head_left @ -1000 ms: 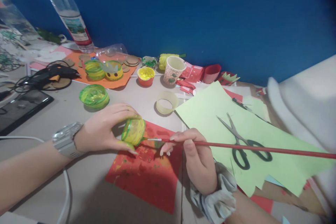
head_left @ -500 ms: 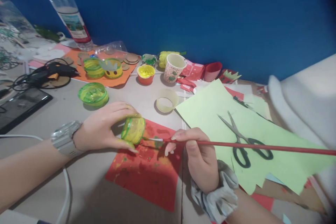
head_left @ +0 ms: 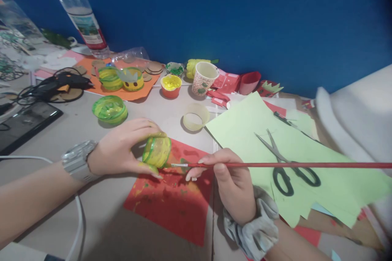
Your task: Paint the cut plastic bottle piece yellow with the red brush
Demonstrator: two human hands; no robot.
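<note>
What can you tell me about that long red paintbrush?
The paintbrush has a thin red handle and a silvery, metallic-looking collar. Held by the right hand, it lies nearly level across the view, tip beside the yellow-green piece; whether they touch is unclear. Its far end leaves the picture.

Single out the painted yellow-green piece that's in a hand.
It's the piece gripped by the left hand, over the red paper; the green bowl-like one and the two on orange paper are untouched.
</note>
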